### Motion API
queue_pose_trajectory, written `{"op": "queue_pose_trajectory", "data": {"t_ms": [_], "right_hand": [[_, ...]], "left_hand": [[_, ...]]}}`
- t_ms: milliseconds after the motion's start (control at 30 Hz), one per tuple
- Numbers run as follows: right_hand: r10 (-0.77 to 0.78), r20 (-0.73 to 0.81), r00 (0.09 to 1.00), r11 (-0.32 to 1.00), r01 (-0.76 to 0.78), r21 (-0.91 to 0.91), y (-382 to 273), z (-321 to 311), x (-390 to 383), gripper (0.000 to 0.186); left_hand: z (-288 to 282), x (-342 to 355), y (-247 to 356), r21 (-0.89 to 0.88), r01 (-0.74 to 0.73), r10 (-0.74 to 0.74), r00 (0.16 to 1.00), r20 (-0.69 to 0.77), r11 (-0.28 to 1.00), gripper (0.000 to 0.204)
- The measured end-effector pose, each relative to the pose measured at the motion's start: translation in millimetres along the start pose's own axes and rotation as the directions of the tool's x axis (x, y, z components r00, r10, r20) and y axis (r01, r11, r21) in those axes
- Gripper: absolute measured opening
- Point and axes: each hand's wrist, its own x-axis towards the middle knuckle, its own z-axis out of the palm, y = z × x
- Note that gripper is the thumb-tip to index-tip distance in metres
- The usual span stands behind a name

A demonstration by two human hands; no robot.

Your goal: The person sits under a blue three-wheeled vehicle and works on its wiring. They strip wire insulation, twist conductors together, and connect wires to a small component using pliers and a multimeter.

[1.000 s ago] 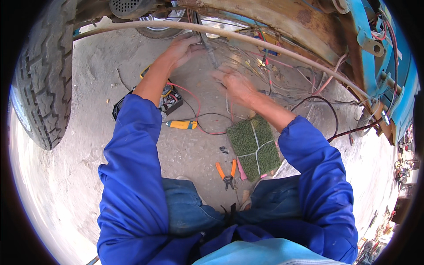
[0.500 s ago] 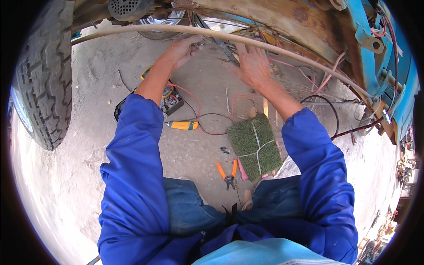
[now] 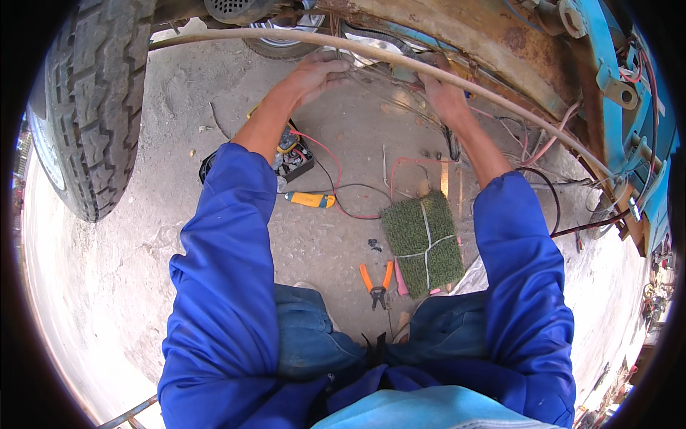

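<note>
Black cable (image 3: 389, 38) in curled right hand (image 3: 443, 91); left hand (image 3: 319, 76) half curled.

The tyre (image 3: 103, 107) was matt, dusty rubber with a rough, blocky tread; its rim (image 3: 47, 154) looked like smooth metal. The beam (image 3: 479, 46) was metal, coarse with rust, and the rod (image 3: 286, 33) had a dull, smooth finish. The frame (image 3: 594, 43) was painted metal, faintly glossy. The ground (image 3: 179, 236) looked gritty and matt. The turf (image 3: 443, 222) was bristly, plastic-looking pile under a smooth strap (image 3: 428, 247). The pliers (image 3: 376, 291) paired smooth plastic grips with dark metal. The box (image 3: 304, 169) looked like plastic, the wires (image 3: 404, 100) dull and dusty. The sleeves (image 3: 221, 293) were creased, soft-sheened cloth; the trousers (image 3: 309, 325), matt denim.
</note>
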Motion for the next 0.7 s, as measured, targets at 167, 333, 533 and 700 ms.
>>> {"op": "queue_pose_trajectory", "data": {"t_ms": [167, 333, 533, 700], "right_hand": [[0.028, 0.064, 0.998, 1.000, -0.029, 0.010, -14, -7, -7, 0.052], [-0.045, 0.250, 0.967, 0.944, 0.123, -0.307, -13, 1, -17, 0.060], [-0.006, 0.081, 0.997, 0.989, 0.018, -0.149, 2, 4, -6, 0.050], [-0.060, 0.052, 0.997, 0.996, 0.063, -0.057, 1, 0, 3, 0.045]], "left_hand": [[-10, 1, 11, 0.044, -0.059, 0.053, 0.992, 0.115, 0.997, 0.031], [-33, -6, -1, 0.189, -0.002, -0.031, 0.984, 0.173, 0.982, 0.043], [-43, -52, -89, 0.999, -0.049, -0.300, 0.953, 0.048, 0.004, 0.077], [-58, -87, -166, 0.822, -0.354, -0.342, 0.916, 0.209, -0.445, 0.055]]}}
